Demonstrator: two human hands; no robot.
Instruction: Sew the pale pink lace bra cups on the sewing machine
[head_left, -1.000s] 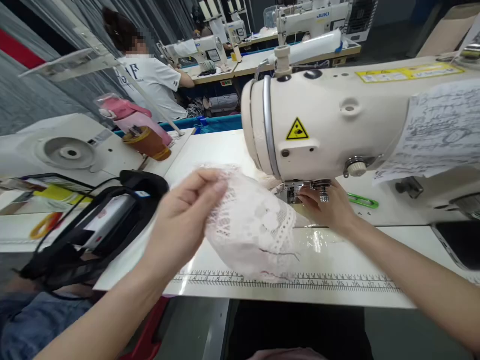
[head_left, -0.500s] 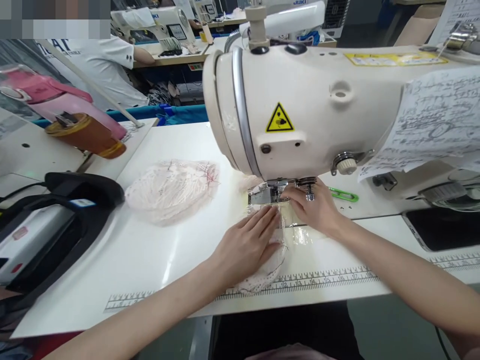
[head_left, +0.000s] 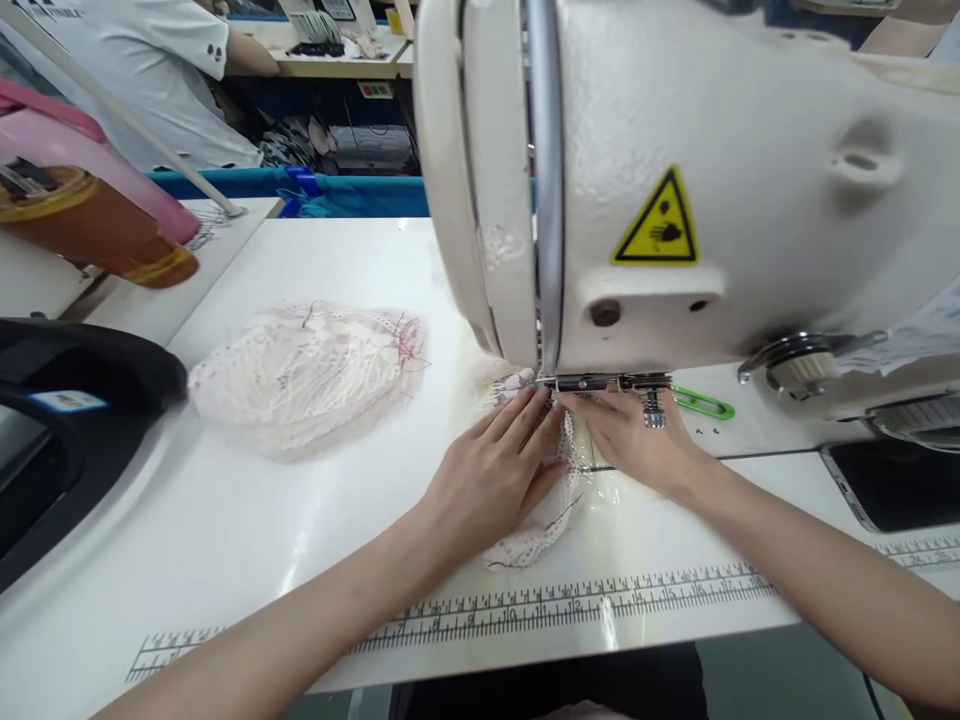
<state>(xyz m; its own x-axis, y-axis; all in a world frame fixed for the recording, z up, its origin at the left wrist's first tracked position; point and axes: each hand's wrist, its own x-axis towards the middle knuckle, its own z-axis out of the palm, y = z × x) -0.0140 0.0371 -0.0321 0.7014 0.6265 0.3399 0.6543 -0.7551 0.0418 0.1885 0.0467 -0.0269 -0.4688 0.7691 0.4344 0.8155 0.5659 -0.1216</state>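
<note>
My left hand (head_left: 499,465) lies flat, fingers stretched out, on a pale pink lace piece (head_left: 536,535) below the needle area of the white sewing machine (head_left: 585,130). Part of the lace is hidden under this hand, and its far edge shows by the presser area. From the right, my right hand (head_left: 637,435) reaches in with its fingers stretched toward the lace edge; the thread tension part hangs in front of it. Left of the machine, a second pale lace piece (head_left: 300,375) with loose red threads rests on the white table (head_left: 360,540).
A black device (head_left: 82,430) stands at the left, below a brown cup (head_left: 97,225) and a pink bottle (head_left: 112,160). Green thread snips (head_left: 703,403) and a phone (head_left: 900,485) lie at right. A ruler (head_left: 525,612) runs along the front edge. Another person sits beyond.
My view has moved closer, and the machine head looms larger. My right hand's fingers have straightened beside the needle area. My left hand stays on the lace.
</note>
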